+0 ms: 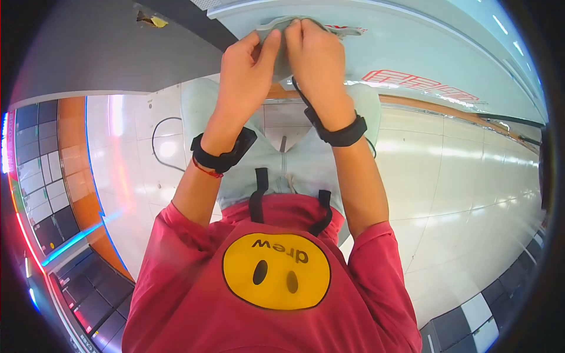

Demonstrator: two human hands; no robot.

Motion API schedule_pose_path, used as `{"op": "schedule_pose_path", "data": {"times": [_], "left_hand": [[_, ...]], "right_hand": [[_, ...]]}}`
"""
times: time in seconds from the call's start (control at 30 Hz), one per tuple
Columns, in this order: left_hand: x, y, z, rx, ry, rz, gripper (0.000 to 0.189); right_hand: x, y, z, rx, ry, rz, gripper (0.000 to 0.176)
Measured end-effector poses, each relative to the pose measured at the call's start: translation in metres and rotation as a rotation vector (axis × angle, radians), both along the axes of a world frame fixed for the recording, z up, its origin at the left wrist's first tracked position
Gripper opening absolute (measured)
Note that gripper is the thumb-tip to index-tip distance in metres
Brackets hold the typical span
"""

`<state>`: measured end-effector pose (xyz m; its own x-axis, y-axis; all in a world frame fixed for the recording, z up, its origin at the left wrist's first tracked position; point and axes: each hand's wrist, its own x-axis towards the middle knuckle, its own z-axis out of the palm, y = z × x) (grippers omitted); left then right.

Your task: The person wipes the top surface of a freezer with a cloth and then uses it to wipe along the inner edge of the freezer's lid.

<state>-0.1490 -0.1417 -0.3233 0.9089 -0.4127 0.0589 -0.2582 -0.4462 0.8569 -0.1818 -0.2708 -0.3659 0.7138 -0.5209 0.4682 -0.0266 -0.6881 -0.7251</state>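
A grey cloth (281,63) is bunched at the edge of a pale, glossy surface (388,50) at the top of the head view. My left hand (248,70) pinches its left side between thumb and fingers. Close beside it, my right hand (318,62) grips the cloth's upper middle, fingertips pressed together. Part of the cloth hangs down between the two hands, and a thin flap sticks out to the right. What lies inside or behind the folds is hidden.
Dark grey panel (176,53) at upper left carries a torn yellow scrap (158,22). Red lettering (421,85) marks the pale surface. A thin black cable (154,144) loops over the tiled floor (453,176). Stacked dark boxes (94,288) stand at lower left.
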Motion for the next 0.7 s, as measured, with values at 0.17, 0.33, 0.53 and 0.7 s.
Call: {"op": "schedule_pose_path", "data": {"times": [0.17,0.33,0.53,0.7], "left_hand": [[-0.006,0.002,0.001,-0.046,0.073,0.04,0.044],[-0.001,0.012,0.005,-0.182,0.025,0.043,0.035],[0.017,0.019,-0.01,-0.291,0.112,0.079,0.033],[0.013,0.019,-0.015,-0.376,0.127,0.126,0.031]], "right_hand": [[-0.002,0.003,0.002,0.057,-0.017,0.009,0.033],[0.005,0.016,0.011,0.11,-0.061,0.04,0.032],[0.01,0.031,0.017,0.109,0.005,0.064,0.031],[0.009,0.032,0.025,0.071,0.022,0.076,0.031]]}}
